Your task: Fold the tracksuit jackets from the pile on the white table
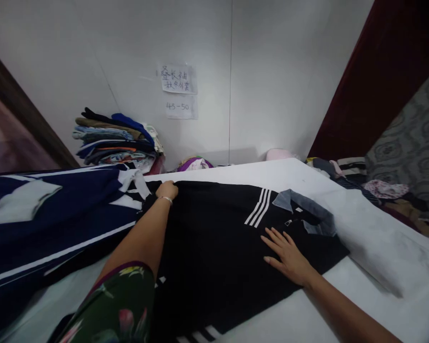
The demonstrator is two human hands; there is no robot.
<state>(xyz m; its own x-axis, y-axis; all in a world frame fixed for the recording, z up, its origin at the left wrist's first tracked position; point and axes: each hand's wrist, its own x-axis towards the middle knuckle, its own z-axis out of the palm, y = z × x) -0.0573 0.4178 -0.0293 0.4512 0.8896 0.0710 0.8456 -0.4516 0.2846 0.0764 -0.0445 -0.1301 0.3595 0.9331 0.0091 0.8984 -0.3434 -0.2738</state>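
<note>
A black long-sleeved shirt (207,243) with white stripes and a grey-blue denim-look collar (316,212) lies spread on the white table, its collar toward the right. At its far left edge my left hand (167,189) is closed on the black cloth; the fingertips are hidden from me. My right hand (284,255) rests flat on the shirt below the collar, fingers spread. Navy garments with white stripes (67,243) lie to the left of the shirt, next to my left forearm.
Folded clothes are stacked (116,140) at the back left by the wall. Handwritten paper signs (178,80) hang on the wall. A white covering (386,238) is bunched on the table (271,174) at right. Beyond the right edge lie more clothes (386,188).
</note>
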